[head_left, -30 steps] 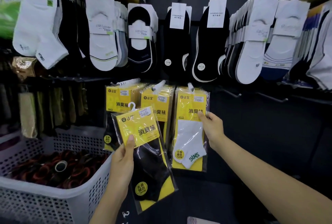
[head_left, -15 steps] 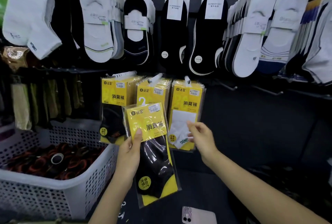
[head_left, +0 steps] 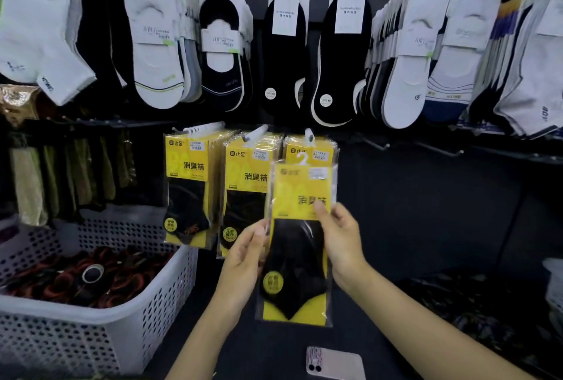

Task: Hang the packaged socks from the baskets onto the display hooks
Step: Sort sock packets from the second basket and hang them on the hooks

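**Inspector:** Where was the sock packet found?

**Assistant:** The sock packet (head_left: 300, 245) was held upright before the rightmost of three rows of hanging packets (head_left: 246, 172). Its white hanger was pointed to twelve o'clock.

**Inspector:** How were the hands recorded?

**Assistant:** The packet's edge at nine o'clock was pinched by the left hand (head_left: 243, 261). The edge at three o'clock was gripped by the right hand (head_left: 341, 242), thumb laid on the yellow card.

**Inspector:** What else was noted?

**Assistant:** From the packet, a white basket (head_left: 170, 297) was noted at eight o'clock, a phone (head_left: 335, 366) at six, and display hooks (head_left: 438, 148) at two.
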{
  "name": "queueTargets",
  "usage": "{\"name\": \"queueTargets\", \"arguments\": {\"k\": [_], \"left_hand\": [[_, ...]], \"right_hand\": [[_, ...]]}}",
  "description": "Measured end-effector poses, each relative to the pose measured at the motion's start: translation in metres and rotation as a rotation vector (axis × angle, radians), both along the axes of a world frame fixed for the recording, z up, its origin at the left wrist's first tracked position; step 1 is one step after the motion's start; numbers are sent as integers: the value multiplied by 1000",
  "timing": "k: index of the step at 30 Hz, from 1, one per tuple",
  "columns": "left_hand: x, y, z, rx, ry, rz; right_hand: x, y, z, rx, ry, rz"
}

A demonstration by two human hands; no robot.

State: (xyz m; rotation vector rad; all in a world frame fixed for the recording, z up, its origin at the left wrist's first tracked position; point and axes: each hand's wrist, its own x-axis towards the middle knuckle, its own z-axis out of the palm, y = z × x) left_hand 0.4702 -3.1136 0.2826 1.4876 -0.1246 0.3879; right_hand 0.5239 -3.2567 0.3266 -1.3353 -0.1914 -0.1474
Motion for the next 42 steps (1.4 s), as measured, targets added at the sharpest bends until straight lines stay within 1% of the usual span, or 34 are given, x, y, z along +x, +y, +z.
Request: {"name": "queueTargets", "arguments": {"k": [2,7,9,13,16,20,23,28,31,35,42], "left_hand": [[0,-4,-2,19,20,-26],[-1,-10,2,24,40,-71],[-1,-10,1,32,47,-67],[1,-8,-2,34,51,-74],[7,-7,-9,27,62,-47],[13,-11,-20,90,99,-33],[17,-10,-31,122,125,-5],[11,-4,-53,180,244,39],[-5,-5,-76,275,342,-15],[-37,-12,-119,465,478,-124],[-104,-19,-190,538,653,-190]], "right_hand": [[8,-7,9,18,9,-95],[24,-11,29,-41,-10,-154],[29,-9,33,-84,-1,-153],[39,-5,35,-108,19,-111],[50,-2,34,-113,69,-128],[60,0,30,-94,173,-150],[64,-6,19,-107,208,-115],[48,-39,-22,-182,209,-73],[25,-67,-62,-284,252,-10],[-19,-106,-126,-427,345,132],[-97,-157,-231,-667,574,389]]}}
